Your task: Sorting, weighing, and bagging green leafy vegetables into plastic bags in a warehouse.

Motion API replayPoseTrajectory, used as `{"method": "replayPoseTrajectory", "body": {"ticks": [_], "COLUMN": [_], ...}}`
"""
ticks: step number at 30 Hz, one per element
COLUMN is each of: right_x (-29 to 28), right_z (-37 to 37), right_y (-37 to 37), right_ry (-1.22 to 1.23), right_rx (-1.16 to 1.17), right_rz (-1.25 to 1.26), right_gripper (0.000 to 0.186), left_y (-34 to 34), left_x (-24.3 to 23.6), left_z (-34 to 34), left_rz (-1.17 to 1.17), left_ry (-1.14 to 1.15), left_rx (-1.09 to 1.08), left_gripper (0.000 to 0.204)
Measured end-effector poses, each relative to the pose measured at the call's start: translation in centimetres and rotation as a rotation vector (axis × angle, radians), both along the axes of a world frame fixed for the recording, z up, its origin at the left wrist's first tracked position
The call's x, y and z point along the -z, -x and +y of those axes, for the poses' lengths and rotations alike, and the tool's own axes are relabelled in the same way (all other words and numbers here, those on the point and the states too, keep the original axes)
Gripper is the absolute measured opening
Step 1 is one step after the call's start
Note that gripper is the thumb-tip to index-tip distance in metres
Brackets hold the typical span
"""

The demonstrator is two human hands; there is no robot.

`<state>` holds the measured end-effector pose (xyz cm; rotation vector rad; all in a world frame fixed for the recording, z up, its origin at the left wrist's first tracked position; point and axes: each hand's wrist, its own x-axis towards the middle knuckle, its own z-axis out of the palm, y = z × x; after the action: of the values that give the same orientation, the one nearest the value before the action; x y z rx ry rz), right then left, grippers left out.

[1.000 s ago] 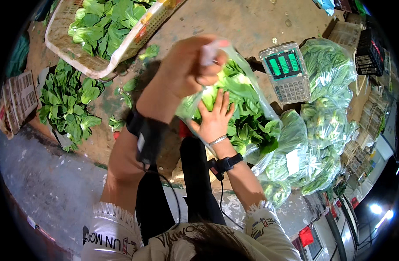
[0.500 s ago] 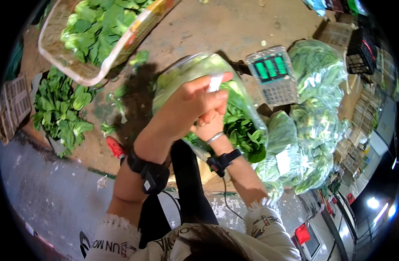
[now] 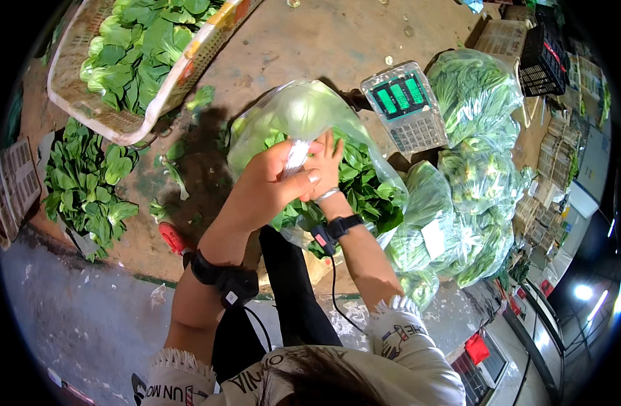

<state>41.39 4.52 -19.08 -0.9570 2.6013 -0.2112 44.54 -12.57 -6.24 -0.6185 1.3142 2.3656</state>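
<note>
A clear plastic bag (image 3: 304, 108) of leafy bok choy (image 3: 368, 186) lies in front of me on the brown surface. My left hand (image 3: 256, 189) pinches the gathered, whitish plastic of the bag over the greens. My right hand (image 3: 324, 162), with a metal bangle at the wrist, is just beside and partly behind it, fingers stretched out on the bag; part of it is hidden by the left one. A scale display with keypad (image 3: 403, 105) stands right of the bag.
A white basket (image 3: 145, 128) of greens is upper left, loose bok choy (image 3: 94, 189) below it. Several filled bags (image 3: 473, 95) are piled at the right, with a black crate (image 3: 540, 61) beyond. A red shoe (image 3: 173, 237) shows by the surface's near edge.
My left hand has come down and leftward, drawing the plastic across the greens, whose upper part now shows through the film. The view has shifted slightly.
</note>
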Motion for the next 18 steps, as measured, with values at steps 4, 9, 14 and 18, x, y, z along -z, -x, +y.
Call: {"method": "replayPoseTrajectory", "body": {"ticks": [4,9,14,18], "right_x": [-4.3,-8.1,-4.6,-10.6], "right_z": [-0.8,-5.3,-1.9,-3.4], "right_y": [0.5,-2.9,-3.6,-3.9], "right_ry": [0.102,0.098,-0.735,-0.09], "right_rx": [0.005,-0.075,-0.298,-0.086], "right_rz": [0.088,-0.046,-0.195,0.215], "right_gripper": [0.062,0.069,0.061,0.039], "left_y": [-1.2,-4.6,-4.4,-9.3], "left_x": [1.1,2.9,2.7,2.3], "left_z": [-1.2,-3.7,-0.1,-4.0], "left_rz": [0.135,0.193,0.158,0.345], "left_ry": [0.166,0.213,0.187,0.686], "left_rx": [0.001,-0.043,-0.043,-0.262], "left_gripper": [0.033,0.034,0.026,0.035]}}
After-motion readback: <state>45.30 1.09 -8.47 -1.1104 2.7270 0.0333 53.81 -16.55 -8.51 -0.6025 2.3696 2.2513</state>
